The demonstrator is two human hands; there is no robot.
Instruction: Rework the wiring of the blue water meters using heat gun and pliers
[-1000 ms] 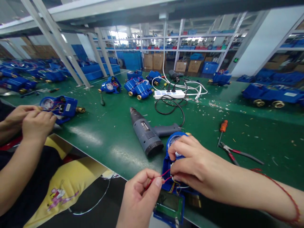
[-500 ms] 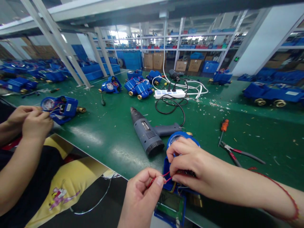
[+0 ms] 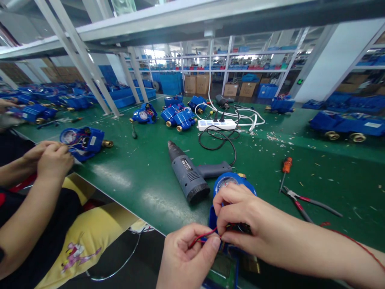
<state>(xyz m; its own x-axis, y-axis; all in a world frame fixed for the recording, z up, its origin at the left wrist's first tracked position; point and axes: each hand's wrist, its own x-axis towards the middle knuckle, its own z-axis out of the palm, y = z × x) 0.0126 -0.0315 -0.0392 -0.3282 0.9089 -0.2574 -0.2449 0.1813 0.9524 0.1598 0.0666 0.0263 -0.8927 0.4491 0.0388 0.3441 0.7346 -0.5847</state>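
Observation:
My left hand (image 3: 189, 257) is closed, with thumb and forefinger pinching thin red wires (image 3: 202, 236). My right hand (image 3: 246, 212) is closed too, its fingertips pinching the same wires just beside the left thumb. Beneath the right hand lies a blue water meter (image 3: 250, 185) with a round dial and a brass fitting, mostly covered by that hand. Its small display board (image 3: 224, 267) shows below, between the hands, partly hidden. Close by on the green table rests a grey heat gun (image 3: 189, 176).
Pliers (image 3: 296, 196) and an orange screwdriver (image 3: 286, 165) lie to the right. A white power strip (image 3: 216, 124) with looped cables stands behind the heat gun. More blue meters (image 3: 180, 116) sit farther back. At left, a co-worker's hands (image 3: 55, 158) work at another meter (image 3: 87, 142).
My left hand has moved right, closer to my right fingertips, and covers more of the display board. The view has tilted slightly, shifting the scene down.

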